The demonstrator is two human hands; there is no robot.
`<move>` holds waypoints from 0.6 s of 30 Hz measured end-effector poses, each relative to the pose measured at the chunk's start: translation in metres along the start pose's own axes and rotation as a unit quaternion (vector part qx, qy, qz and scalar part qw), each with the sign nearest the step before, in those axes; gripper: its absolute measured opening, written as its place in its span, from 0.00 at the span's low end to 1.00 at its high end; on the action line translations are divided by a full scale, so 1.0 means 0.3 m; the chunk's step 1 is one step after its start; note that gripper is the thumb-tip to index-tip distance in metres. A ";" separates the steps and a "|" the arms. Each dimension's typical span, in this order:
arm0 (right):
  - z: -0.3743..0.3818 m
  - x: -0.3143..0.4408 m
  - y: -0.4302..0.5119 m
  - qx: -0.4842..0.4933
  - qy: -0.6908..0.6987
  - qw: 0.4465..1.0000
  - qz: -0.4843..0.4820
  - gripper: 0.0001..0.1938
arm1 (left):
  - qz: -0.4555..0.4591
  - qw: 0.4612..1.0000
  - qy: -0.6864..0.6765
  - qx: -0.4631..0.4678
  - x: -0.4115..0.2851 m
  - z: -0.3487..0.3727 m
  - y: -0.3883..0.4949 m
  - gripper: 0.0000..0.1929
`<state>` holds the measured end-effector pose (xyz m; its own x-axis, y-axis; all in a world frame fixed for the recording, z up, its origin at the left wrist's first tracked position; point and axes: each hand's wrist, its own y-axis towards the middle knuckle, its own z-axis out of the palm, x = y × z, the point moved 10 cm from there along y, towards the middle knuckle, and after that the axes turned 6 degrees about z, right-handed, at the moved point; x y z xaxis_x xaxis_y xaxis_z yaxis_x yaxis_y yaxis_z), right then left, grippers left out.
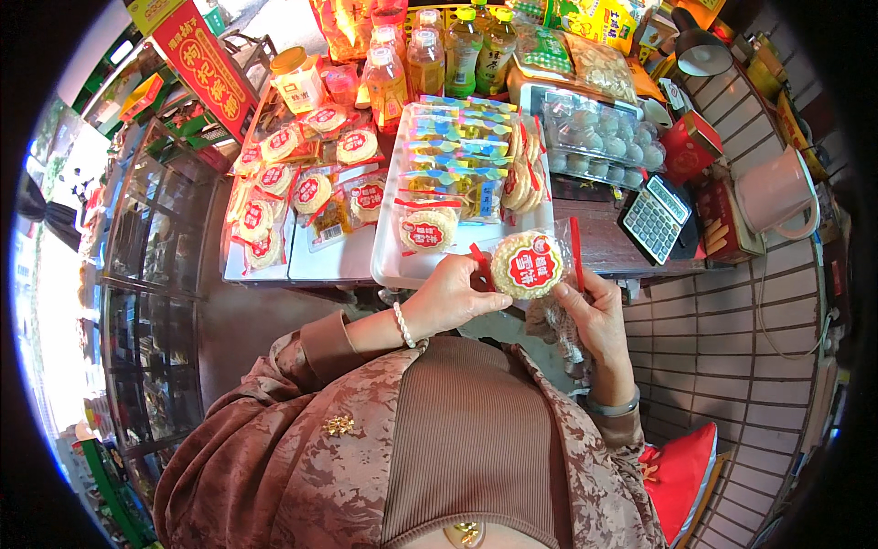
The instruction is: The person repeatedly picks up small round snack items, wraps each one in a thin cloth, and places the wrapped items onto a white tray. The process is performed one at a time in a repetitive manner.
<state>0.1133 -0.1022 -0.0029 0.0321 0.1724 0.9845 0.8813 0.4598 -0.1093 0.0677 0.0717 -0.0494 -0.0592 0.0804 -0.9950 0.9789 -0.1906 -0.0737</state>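
Observation:
Above the table's near edge, I hold a wrapped round rice cracker [527, 266] between both hands. Its clear packet has red ends and a printed red badge. My left hand [461, 291] pinches the packet's left side, and my right hand [595, 312] grips the lower right side. A grey-brown cloth [559, 326] hangs by my right palm; I cannot tell whether that hand holds it. Just beyond, a white tray [398, 274] carries one flat cracker packet [426, 228], a row of small snack packets [458, 154] and several cracker packets standing on edge [525, 178].
Loose cracker packets [312, 193] are spread left of the tray. Drink bottles [387, 89] and a honey-coloured jar [297, 79] stand behind. On the right are egg cartons [600, 141], a calculator [655, 218] and a pink jug [772, 192]. A red cushion [675, 480] lies beside me.

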 end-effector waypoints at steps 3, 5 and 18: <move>0.015 0.000 -0.002 0.020 -0.016 0.998 0.064 0.11 | 0.129 0.991 0.030 -0.036 -0.074 -0.044 -0.017 0.17; 0.031 0.038 0.006 0.018 -0.053 0.997 0.050 0.10 | 0.063 0.997 0.050 -0.004 -0.035 -0.049 -0.028 0.21; 0.365 0.221 0.276 0.062 -0.496 0.857 -0.124 0.11 | 0.230 0.910 0.317 -0.136 -0.249 -0.445 -0.090 0.26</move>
<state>0.1369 0.0427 0.0383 -0.6195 0.6844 0.3844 0.7447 0.6673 0.0119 0.0717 0.2015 0.0361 0.4092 0.6177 -0.6716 0.8890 -0.1041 0.4459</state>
